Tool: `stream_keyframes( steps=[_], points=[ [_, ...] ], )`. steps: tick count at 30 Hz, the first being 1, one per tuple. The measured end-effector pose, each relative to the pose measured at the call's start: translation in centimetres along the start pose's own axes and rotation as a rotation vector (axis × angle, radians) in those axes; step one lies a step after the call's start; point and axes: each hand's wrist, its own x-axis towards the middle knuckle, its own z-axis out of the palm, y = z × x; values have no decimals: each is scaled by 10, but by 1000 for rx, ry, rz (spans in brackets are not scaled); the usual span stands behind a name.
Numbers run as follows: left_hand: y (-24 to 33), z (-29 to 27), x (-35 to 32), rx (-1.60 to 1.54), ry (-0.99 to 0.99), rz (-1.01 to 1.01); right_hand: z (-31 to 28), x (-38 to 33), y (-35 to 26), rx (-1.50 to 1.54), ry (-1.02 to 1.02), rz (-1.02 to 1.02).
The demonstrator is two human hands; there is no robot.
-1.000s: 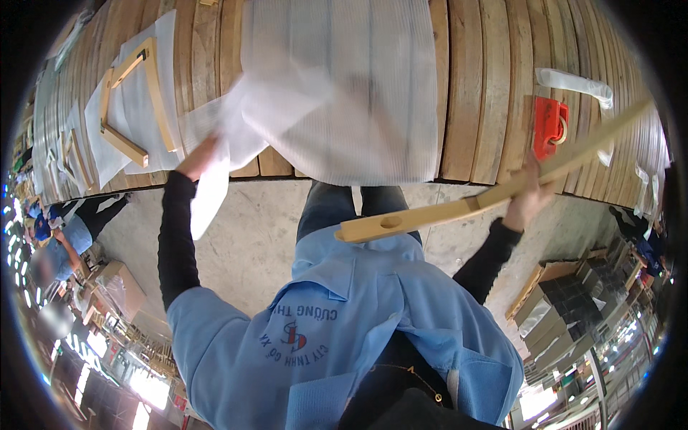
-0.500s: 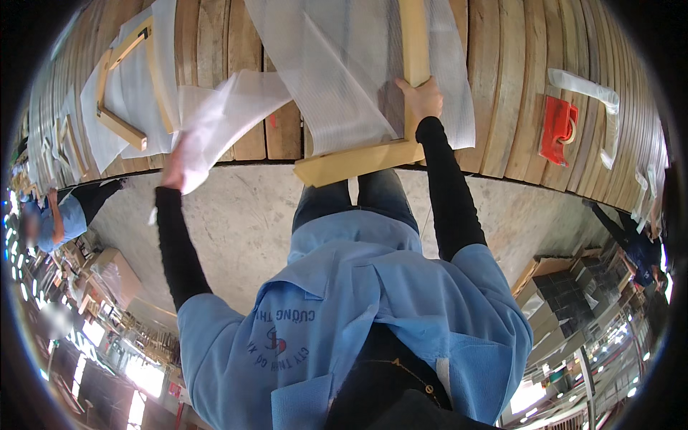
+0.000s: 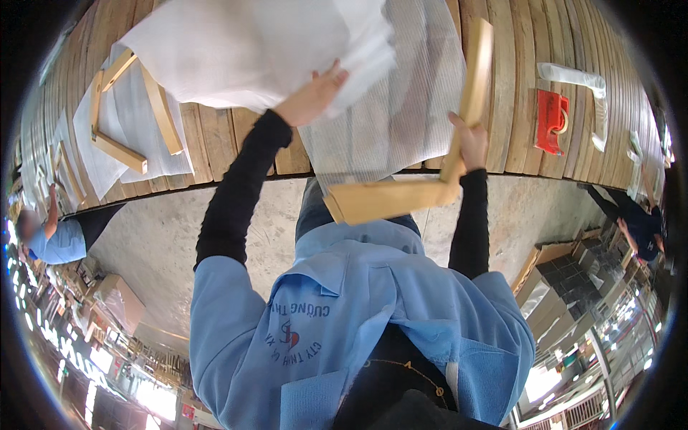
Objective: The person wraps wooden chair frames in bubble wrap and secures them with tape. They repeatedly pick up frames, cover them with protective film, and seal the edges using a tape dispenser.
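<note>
Evidently the white foam has shifted: half a second ago the left hand [image 3: 311, 102] held a bunched end of it out near the table edge, and now that hand is further in, reaching over a broad, smoother white sheet [image 3: 251, 54] that fans out ahead of it and to its left. Its fingers are partly spread; motion blur runs along the sheet's edge there, so I can't tell whether they pinch the foam or merely push against it.

The right hand [image 3: 471, 145] is closed around an angled wooden piece [image 3: 394, 201], which has moved rightward too. One leg rises beyond that hand; the other runs from below it toward the person's middle, over the near table edge. Earlier the upper leg lay across the foam; now it stands by the right margin of a ribbed sheet [image 3: 387, 140], the layer spread between the two hands. For the work in hand, I judge this leaves the foam freer to be straightened, with the wood kept aside.

Well left of the left hand, a wooden frame [image 3: 162, 111] lies on more foam. Right of the right hand are a red tape dispenser [image 3: 550, 122] and, just past it, a white-wrapped piece [image 3: 600, 111].
</note>
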Motion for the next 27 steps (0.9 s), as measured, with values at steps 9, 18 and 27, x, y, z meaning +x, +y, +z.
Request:
stream_keyframes(
  steps=[9,18,27],
  points=[
    [41,82,-27,377,-199,-371,-82,-101,12,161,304,73],
    [21,95,-58,551,261,-339,59,20,-69,13,231,-7],
    [46,28,-32,-67,321,-499,103,119,-146,103,470,-174]
  ],
)
